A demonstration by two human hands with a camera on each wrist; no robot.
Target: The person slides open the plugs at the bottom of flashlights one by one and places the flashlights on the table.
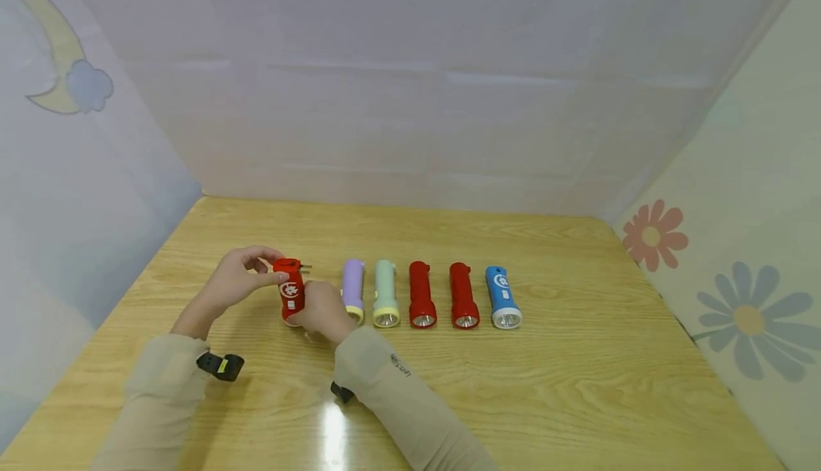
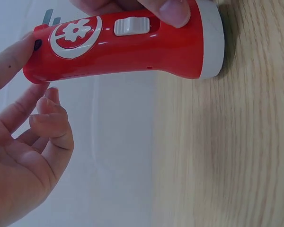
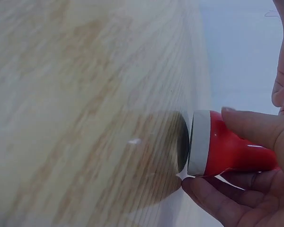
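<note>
A red flashlight (image 1: 291, 291) with a white flower emblem, a white slide switch and a white head rim stands about upright, its lens end down close over the table. Two metal plug prongs (image 2: 49, 18) stick out near its tail end. My left hand (image 1: 234, 278) pinches that tail end between thumb and finger; its other fingers are loosely bent below in the left wrist view. My right hand (image 1: 323, 308) grips the flashlight near its head, with the thumb (image 3: 246, 124) on one side and the fingers (image 3: 217, 198) on the other.
Right of my hands several flashlights lie in a row on the wooden table (image 1: 577, 385): a purple one (image 1: 353, 286), a pale green one (image 1: 385, 289), two dark red ones (image 1: 421, 293) and a blue one (image 1: 500, 289). Hanging cloth (image 1: 410, 100) stands behind and beside the table.
</note>
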